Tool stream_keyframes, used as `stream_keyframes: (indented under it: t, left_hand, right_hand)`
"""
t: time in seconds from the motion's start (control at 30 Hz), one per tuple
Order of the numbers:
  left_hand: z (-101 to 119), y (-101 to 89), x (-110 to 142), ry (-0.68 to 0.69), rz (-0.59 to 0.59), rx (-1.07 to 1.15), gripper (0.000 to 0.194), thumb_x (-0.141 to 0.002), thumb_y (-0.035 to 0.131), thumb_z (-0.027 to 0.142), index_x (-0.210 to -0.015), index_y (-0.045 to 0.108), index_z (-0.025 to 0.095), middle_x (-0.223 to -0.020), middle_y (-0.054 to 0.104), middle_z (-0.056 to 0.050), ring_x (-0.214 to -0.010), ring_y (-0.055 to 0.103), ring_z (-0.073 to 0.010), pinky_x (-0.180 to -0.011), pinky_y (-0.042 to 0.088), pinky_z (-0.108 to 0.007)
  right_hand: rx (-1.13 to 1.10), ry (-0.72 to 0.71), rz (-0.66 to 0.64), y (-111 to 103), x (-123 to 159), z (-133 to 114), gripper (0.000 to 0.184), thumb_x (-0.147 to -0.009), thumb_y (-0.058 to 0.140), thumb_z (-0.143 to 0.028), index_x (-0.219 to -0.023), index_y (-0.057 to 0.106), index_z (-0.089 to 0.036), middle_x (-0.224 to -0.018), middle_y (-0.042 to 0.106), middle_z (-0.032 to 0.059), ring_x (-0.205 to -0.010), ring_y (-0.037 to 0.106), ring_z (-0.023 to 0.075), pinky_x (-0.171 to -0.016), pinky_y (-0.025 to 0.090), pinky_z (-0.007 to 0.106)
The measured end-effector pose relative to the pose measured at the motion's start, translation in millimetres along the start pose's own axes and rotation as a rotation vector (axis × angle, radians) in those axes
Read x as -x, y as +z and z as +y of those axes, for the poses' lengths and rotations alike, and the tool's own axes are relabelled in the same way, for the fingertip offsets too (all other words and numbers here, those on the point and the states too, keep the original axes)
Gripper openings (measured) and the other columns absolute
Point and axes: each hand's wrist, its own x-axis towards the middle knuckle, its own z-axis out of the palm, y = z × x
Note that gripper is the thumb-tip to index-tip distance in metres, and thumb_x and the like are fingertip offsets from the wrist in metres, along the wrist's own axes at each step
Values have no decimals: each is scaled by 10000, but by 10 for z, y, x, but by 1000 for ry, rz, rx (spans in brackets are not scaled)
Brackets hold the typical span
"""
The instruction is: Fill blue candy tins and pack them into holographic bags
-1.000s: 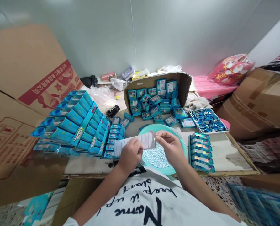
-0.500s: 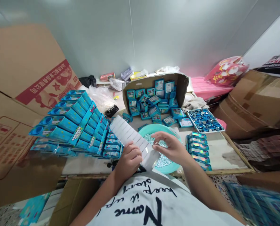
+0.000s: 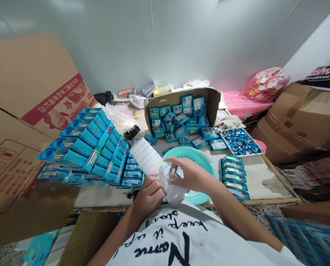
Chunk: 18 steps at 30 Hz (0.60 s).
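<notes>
My left hand is closed on the near edge of a long white strip marked with evenly spaced cross lines, glossy like a sheet of labels. The strip slants from the table toward my shirt, and its lower end looks clear and curled. My right hand curves over that lower part, thumb and fingertips pinched at a pale, shiny piece standing up from it. Exactly what the fingertips grip is hard to see. Behind the right hand is a turquoise basin of small pale candies, partly hidden.
Stacked blue candy boxes stand at left beside a large carton. A cut-open cardboard box spills small blue packets. To the right are a tray of blue-and-silver round pieces and a row of blue boxes.
My right hand has moved left and in over the strip, and a pale piece now stands up between the hands. My left hand keeps its hold; the camera view has shifted slightly.
</notes>
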Motion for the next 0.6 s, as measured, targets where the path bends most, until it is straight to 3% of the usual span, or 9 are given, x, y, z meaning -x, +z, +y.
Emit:
stream_keyframes:
  t: [0.1,0.2,0.3,0.37,0.47,0.53,0.6]
  left_hand:
    - [2,-25,47,1,-10,3,225,-840,611,28,-718,524,196,-790,603,20,-865,533,-136,-1030,482,-417]
    - [-11,-22,89,22,-6,-19,220,-845,619,35,-727,528,196,-797,608,24,-874,540,-135,-1059,463,-441]
    - [-22,-14,100,57,20,-70,219,-854,625,51,-724,525,196,-791,611,22,-875,539,-137,-1072,449,-453]
    - [-25,-14,95,70,24,-86,227,-859,620,55,-715,515,196,-777,609,22,-868,536,-138,-1079,443,-456]
    - [-27,-22,89,80,18,-85,231,-857,623,58,-711,509,197,-764,611,29,-859,534,-133,-1090,433,-452]
    - [-27,-28,95,100,23,-102,228,-853,630,59,-713,511,195,-767,615,31,-861,535,-133,-1097,420,-457]
    - [-26,-31,111,120,33,-126,222,-853,634,64,-716,515,193,-772,618,31,-866,536,-135,-1102,408,-467]
  right_hand:
    - [-152,25,36,17,49,64,761,-747,822,-283,-1412,456,-329,-1240,595,56,-983,608,210,-841,522,358]
    - [-269,35,73,45,98,125,744,-766,810,-382,-1420,461,-314,-1314,560,79,-1050,591,224,-876,528,379]
    - [-458,102,54,83,130,165,502,-863,701,-469,-1309,584,-269,-1174,651,68,-1029,612,227,-904,510,387]
    - [-606,165,54,116,135,172,356,-909,632,-495,-1143,679,-231,-1025,698,51,-940,635,216,-830,514,350]
    - [-721,222,110,178,126,155,326,-912,618,-503,-914,720,-194,-843,707,28,-780,627,189,-674,478,292]
    - [-728,232,161,227,117,125,305,-895,643,-487,-881,713,-191,-808,705,22,-741,619,179,-639,457,279]
    - [-725,243,230,278,107,87,277,-875,675,-465,-973,688,-206,-811,706,15,-724,618,172,-610,447,270]
